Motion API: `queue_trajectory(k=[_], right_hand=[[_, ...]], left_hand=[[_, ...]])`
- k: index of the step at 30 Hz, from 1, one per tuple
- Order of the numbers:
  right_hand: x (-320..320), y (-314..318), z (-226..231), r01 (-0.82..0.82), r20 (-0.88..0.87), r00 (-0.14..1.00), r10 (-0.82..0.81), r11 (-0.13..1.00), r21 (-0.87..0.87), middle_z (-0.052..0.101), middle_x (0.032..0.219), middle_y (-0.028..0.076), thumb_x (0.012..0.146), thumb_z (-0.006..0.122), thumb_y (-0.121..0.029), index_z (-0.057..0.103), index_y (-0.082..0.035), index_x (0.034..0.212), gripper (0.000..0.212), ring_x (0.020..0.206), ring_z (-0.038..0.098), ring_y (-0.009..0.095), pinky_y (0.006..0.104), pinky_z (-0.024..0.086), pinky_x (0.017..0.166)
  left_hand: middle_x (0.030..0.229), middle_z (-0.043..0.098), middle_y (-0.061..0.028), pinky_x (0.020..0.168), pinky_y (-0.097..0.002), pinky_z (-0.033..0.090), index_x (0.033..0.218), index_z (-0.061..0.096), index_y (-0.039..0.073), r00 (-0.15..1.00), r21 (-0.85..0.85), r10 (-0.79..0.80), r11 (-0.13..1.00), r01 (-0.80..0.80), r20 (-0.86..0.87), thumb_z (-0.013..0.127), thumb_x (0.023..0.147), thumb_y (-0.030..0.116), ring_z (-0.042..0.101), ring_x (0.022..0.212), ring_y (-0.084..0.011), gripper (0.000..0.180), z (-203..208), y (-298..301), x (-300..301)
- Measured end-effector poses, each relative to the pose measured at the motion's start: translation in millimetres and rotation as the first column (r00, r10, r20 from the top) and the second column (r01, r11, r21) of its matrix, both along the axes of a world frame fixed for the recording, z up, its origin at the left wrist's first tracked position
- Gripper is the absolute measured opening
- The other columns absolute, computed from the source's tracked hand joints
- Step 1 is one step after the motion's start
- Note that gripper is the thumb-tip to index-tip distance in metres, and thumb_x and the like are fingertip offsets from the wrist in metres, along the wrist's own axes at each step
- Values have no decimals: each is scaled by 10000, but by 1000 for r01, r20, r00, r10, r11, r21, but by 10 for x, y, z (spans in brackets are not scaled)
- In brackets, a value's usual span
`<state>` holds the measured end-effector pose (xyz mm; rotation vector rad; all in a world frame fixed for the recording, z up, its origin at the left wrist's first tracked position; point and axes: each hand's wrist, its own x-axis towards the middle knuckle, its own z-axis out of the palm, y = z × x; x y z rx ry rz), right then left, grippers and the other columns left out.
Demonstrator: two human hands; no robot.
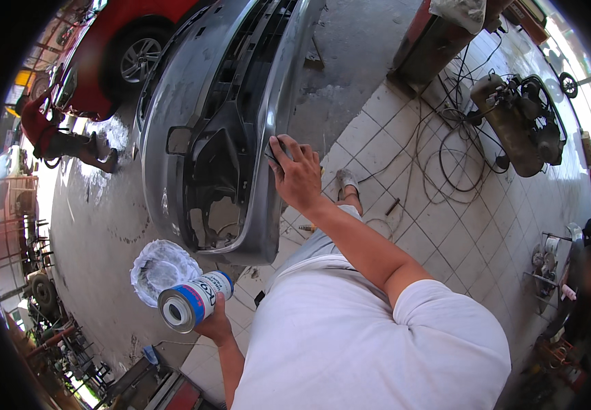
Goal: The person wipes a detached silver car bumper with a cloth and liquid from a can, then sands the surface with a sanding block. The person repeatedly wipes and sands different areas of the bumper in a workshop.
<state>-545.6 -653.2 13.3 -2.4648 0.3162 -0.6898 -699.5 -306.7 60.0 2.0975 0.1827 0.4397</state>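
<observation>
We are pressing a dark pad against the grey bumper's edge while holding a can.

At centre frame, our right hand [298,176] is reaching out on a straight arm, fingers closing flat over the small dark pad [276,149] against the grey car bumper [206,130]. At lower left, our left hand [215,324] is wrapping around a cylindrical can [193,301], tilted sideways; it looks rigid and probably light, best gripped round its body.

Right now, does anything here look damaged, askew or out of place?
Yes. The grey bumper is off any car, with empty openings. The right hand presses its edge; the left hand holds a tilted open can. Loose hoses tangle across the tiles.
</observation>
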Motion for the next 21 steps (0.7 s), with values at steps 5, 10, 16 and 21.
queue_trajectory(k=[5,10,16,21], right_hand=[[185,-63,131,30,13,999,-32,995,91,565,1390,17,974,687,-243,627,-146,1428,468,1108,567,305,449,442,922],[69,-8,44,9,49,999,-15,993,114,596,1367,36,1001,654,-225,632,-130,1411,421,1071,593,311,448,449,920],[-3,177,-84,18,125,990,-57,956,294,581,1383,47,999,652,-218,623,-114,1408,423,1073,576,308,448,448,923],[112,122,1,-29,178,983,-43,925,379,595,1377,63,982,672,-166,612,-100,1422,449,1074,595,315,443,458,944]], left_hand=[[1308,673,-167,1033,-425,547,1370,552,-37,1000,10,-16,1000,16,-5,881,757,48,690,1164,-272,701,45,-75,-2],[1318,666,-172,1035,-426,548,1370,550,-45,1000,-5,4,1000,-4,10,880,767,46,684,1173,-277,693,118,-182,-7],[1329,659,-176,1049,-441,546,1397,530,-46,999,17,-23,1000,23,43,872,773,31,674,1193,-284,715,81,-149,-47],[1338,655,-189,1040,-442,557,1405,520,-53,997,30,-74,997,74,-8,867,773,25,676,1196,-296,725,136,-195,-87]])
